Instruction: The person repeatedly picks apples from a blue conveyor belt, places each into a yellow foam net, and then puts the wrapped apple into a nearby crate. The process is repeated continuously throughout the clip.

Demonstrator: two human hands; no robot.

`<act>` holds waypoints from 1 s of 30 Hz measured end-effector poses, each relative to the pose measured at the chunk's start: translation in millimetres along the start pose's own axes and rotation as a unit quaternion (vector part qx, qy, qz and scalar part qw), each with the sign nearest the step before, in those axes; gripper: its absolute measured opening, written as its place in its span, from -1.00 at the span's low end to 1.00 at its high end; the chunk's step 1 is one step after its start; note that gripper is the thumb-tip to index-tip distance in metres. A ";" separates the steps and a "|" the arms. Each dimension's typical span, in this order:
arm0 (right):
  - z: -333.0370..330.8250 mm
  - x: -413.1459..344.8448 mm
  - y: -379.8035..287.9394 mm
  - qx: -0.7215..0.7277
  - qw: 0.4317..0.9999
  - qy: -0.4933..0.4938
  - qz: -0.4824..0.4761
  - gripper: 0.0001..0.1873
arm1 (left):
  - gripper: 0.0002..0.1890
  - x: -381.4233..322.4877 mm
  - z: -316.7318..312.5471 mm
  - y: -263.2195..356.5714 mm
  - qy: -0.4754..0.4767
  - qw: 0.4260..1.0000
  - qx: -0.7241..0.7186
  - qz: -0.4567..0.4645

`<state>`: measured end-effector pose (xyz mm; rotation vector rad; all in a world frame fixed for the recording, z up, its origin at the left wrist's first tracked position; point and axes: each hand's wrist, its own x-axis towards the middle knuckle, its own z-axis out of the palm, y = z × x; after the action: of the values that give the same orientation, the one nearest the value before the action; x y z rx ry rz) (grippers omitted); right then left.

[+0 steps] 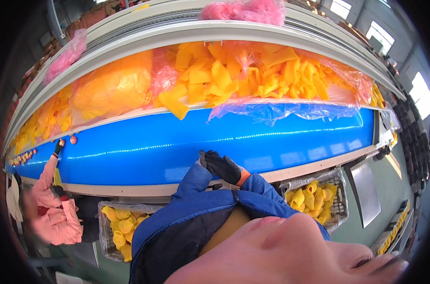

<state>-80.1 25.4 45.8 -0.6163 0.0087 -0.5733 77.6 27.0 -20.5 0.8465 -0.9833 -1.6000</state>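
My hands, both in dark gloves, are together over the near edge of a blue conveyor belt. My left hand is partly covered by my right hand, whose cuff shows orange at the wrist. No object shows in either hand, though the space between the palms is hidden. Beyond the belt, a long trough holds loose yellow foam net sleeves and a bagged bundle of them. One sleeve hangs over the trough's lip. Clear plastic film drapes onto the belt.
At the left, a co-worker in a pink jacket reaches to a fruit; another fruit lies nearby, with several more farther left. Lined crates of net-wrapped items stand at my left and right. Pink film lies above the trough.
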 end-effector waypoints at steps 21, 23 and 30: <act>24.0 -53.3 -27.3 -0.149 0.970 -0.003 0.190 -0.50 | -0.65 -36.6 -60.3 5.0 0.256 0.921 -0.293 0.035; 41.6 -99.9 -58.4 -0.359 0.896 0.060 0.254 -0.56 | -0.66 -44.7 -65.4 39.8 0.300 0.930 -0.207 0.042; 52.9 -149.0 -65.1 -0.468 0.812 0.106 0.331 -0.64 | -0.45 -41.6 27.3 86.4 -0.109 0.931 0.304 -0.170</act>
<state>-229.7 86.8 101.3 -1.4282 0.7367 0.1024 96.8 60.9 71.3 1.3354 -1.6082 -1.7252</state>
